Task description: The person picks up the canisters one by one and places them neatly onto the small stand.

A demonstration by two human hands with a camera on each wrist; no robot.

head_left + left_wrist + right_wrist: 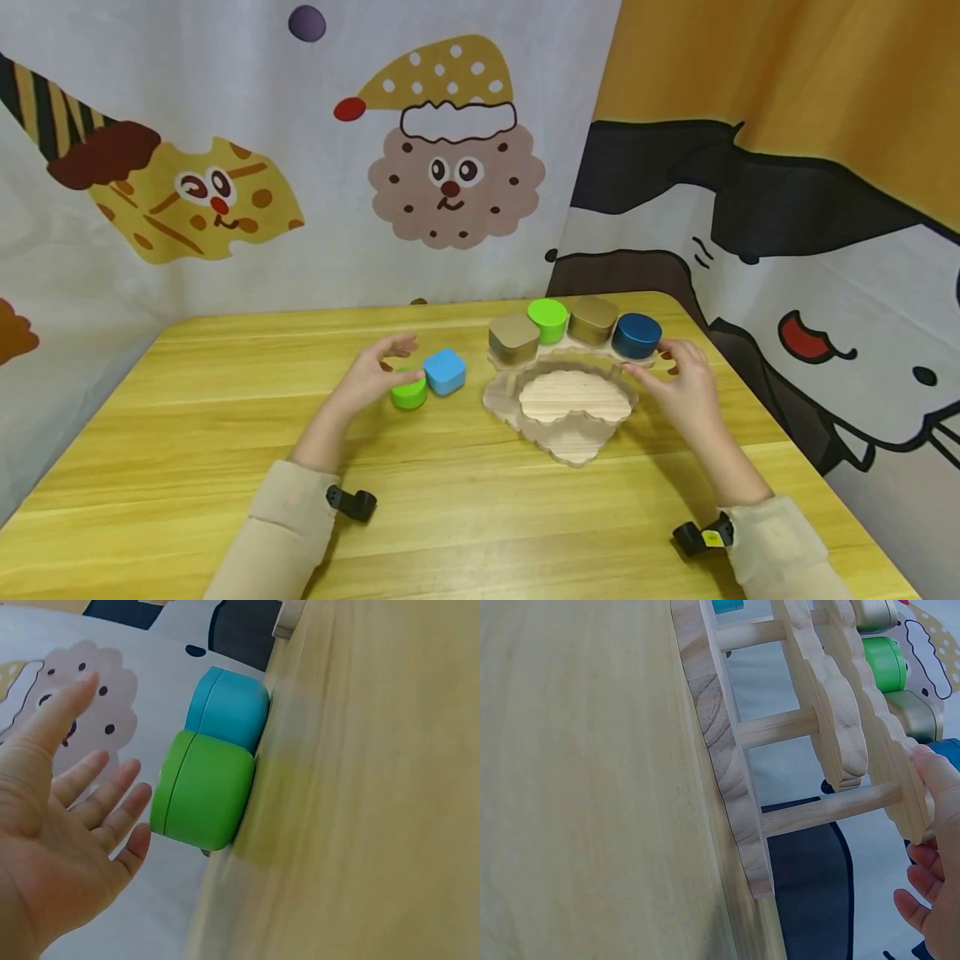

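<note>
My left hand (369,379) hovers with spread, relaxed fingers just beside a round green tin (408,390); the left wrist view shows nothing in its palm. A light blue square tin (445,372) touches the green one, both on the table. At the right stands a tiered wooden display stand (576,398) with scalloped edges and round posts. My right hand (686,383) grips the right end of its top shelf (900,776) between thumb and fingers. Along that shelf sit a gold tin (514,339), another green tin (547,321), a second gold tin (593,322) and a dark blue tin (637,336).
The wood-grain table (420,500) reaches back to a printed cloth curtain (315,275). The stand is close to the table's right edge. Black wrist cameras sit on the left cuff (351,503) and right cuff (703,535).
</note>
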